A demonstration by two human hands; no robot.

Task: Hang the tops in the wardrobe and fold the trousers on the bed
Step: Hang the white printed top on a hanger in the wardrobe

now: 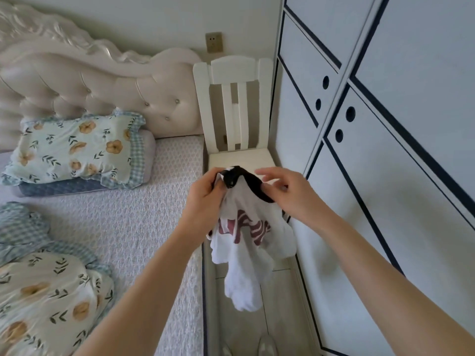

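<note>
Both forearms reach in from 6 o'clock, left hand (pixel 205 195) and right hand (pixel 291 194) close together mid-frame. White top (pixel 244 265), dark red print, black band at its upper edge, hangs crumpled over the floor gap: bed (pixel 144 214) at 9, wardrobe (pixel 385 176) at 3, chair (pixel 232 104) at 12. Left fingers clamp the upper edge. Right fingers half-curled over the black band; grip unclear.

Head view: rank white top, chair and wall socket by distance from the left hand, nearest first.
1. white top: gripped by the left hand at its black collar.
2. chair: its seat is just behind the hand.
3. wall socket: high on the wall, behind the chair's back.
</note>
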